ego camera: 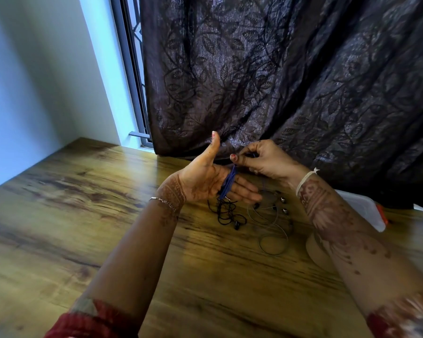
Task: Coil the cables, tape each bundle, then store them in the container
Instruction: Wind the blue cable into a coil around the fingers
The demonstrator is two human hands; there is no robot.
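Note:
A blue cable [228, 182] is wound in several loops around the fingers of my left hand [210, 178], which is held palm up with the thumb raised. My right hand [261, 158] pinches the free end of the blue cable just above those fingers. Below my hands on the wooden table [83, 203] lie a tangled black earphone cable [227, 214] and a loose grey cable [269, 228] with small dark earbuds. A white plastic container [366, 211] with an orange part sits at the right, partly hidden by my right forearm. A pale tape roll [315, 247] shows beside that forearm.
A dark leaf-patterned curtain [279, 81] hangs right behind the table's far edge. A window frame [132, 69] and a white wall [34, 81] are at the left.

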